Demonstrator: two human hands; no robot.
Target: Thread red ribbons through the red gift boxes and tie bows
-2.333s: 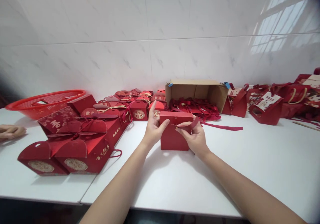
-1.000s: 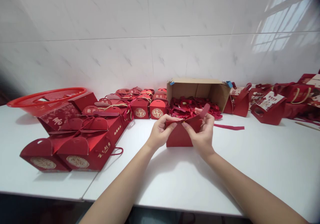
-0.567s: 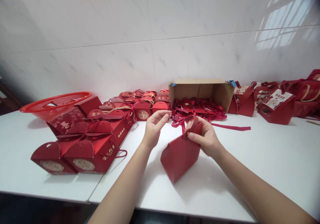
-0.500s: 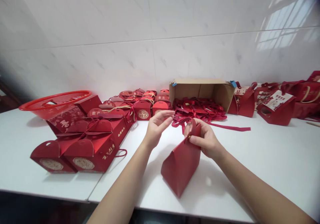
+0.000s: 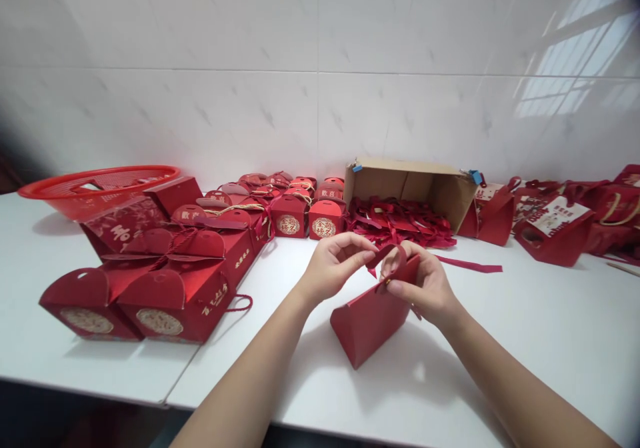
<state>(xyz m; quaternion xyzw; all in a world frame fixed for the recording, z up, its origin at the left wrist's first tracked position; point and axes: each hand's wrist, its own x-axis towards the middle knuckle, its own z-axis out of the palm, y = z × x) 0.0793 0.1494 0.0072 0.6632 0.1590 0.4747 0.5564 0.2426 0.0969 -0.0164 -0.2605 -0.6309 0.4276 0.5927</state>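
Note:
A small plain red gift box (image 5: 373, 318) with a pinched, wedge-shaped top stands tilted on the white table (image 5: 525, 328) in front of me. My right hand (image 5: 425, 285) is closed on its top edge, thumb and fingers pinching the folded flaps where a small gold dot shows. My left hand (image 5: 336, 265) is closed too, pinching the end of a red ribbon strip (image 5: 381, 256) at the box's top left. Both forearms reach in from the bottom edge.
Larger red gift boxes (image 5: 165, 281) with gold print lie at the left, a red plastic basket (image 5: 97, 188) behind them. Small red boxes (image 5: 300, 211) line the wall. An open cardboard carton (image 5: 410, 185) spills red ribbons (image 5: 400, 225). More red bags (image 5: 550, 231) stand at the right.
The box's top flaps have been folded together into a wedge and the box turned and tilted. My left hand let go, then came back and pinched the ribbon at the top.

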